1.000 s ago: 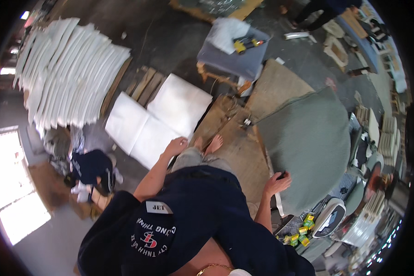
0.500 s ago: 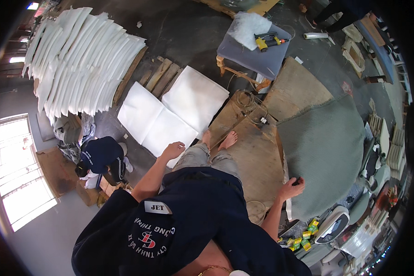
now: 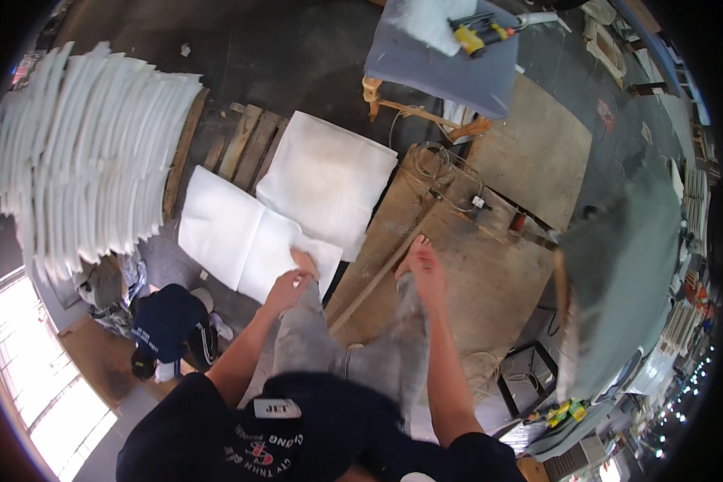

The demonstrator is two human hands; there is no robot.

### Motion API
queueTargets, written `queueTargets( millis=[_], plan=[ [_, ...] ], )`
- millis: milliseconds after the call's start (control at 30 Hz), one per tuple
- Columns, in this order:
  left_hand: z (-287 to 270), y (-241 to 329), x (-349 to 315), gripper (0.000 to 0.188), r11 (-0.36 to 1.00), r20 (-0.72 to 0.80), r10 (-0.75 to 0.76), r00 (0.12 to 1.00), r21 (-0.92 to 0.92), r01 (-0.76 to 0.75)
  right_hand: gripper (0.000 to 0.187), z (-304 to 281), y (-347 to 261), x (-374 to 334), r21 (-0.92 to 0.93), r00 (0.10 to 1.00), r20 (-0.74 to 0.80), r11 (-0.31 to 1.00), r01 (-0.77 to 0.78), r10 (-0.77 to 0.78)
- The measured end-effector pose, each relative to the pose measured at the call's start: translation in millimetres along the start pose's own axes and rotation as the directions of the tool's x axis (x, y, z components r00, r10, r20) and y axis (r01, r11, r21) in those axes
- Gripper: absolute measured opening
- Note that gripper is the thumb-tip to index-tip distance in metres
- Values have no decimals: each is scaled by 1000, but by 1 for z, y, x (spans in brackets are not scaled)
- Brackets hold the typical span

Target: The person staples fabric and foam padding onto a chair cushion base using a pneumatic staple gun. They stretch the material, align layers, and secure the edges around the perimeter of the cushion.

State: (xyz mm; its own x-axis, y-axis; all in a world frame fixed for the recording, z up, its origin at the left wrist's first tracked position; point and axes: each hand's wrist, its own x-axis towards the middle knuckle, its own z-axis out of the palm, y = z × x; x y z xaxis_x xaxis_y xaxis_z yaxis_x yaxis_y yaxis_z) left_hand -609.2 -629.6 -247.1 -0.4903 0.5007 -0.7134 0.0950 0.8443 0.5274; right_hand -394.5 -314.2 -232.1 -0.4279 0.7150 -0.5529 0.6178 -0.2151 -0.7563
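Note:
My left hand (image 3: 285, 291) hovers over my left shin, beside the white padding sheet (image 3: 225, 229). Its fingers are loosely bent and apart, with nothing in them. My left bare foot stands on that sheet's near right part. My right hand (image 3: 426, 269), smeared by motion, is in front of my right foot above the wooden board (image 3: 458, 281); its fingers cannot be made out. A second white padding sheet (image 3: 325, 177) lies behind the first. On the right, the blurred grey-green fabric-covered panel (image 3: 618, 273) is tilted, apart from both hands.
A tall stack of white sheets (image 3: 88, 153) stands at the left, and a person (image 3: 169, 321) bends down below it. Ahead, a blue-grey upholstered seat (image 3: 442, 64) bears white wadding and a yellow-black power tool (image 3: 475, 36). A coiled hose (image 3: 434, 161) lies on the board.
My right hand has left the grey-green panel and swung in over my right foot. That panel has shifted right and tilted. My left foot has stepped onto the white sheet, and my legs are farther apart.

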Motion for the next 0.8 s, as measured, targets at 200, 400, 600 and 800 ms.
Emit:
queueTargets(
  millis=[200, 400, 600, 800],
  plan=[
    [35, -167, 5, 63, 955, -58, -100, 993, 276, 112, 55, 251, 263, 169, -459, 940, 160, 866, -199, 301],
    [8, -185, 32, 64, 954, -173, -269, 948, 89, 287, 98, 385, 379, 301, -39, 958, 26, 958, -284, 285],
    [-1, -207, 36, 68, 955, -201, -252, 947, 106, 277, 99, 453, 395, 339, 288, 796, 69, 752, -593, 602],
    [-1, -217, 33, 68, 962, -209, -227, 951, 105, 253, 87, 460, 408, 333, 515, 865, 117, 715, -473, 488]
  ],
)
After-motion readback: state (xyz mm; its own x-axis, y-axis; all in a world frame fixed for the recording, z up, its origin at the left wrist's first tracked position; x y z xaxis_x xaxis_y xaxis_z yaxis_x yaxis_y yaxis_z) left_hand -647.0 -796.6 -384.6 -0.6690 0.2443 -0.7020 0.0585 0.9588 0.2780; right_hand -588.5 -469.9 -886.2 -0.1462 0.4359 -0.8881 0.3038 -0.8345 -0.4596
